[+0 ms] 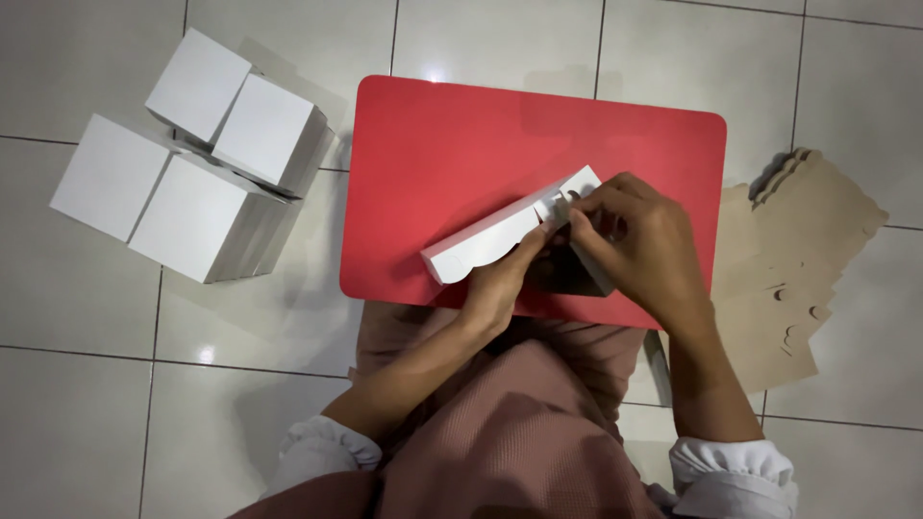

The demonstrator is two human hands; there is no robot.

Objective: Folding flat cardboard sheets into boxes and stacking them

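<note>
Two hands are busy at one half-folded white carton (505, 234) lying over the red bench (452, 154): the left hand (500, 279) comes up from below, fingers pinched narrow on the carton's near edge, while the right hand (639, 240) curls closed over its far end, fingertips pressing a flap. Further out, four finished white boxes (192, 173) sit clustered on the tiled floor (77, 384) at the left, and one stack of flat brown cardboard blanks (798, 259) lies to the right, just beside the bench.
</note>
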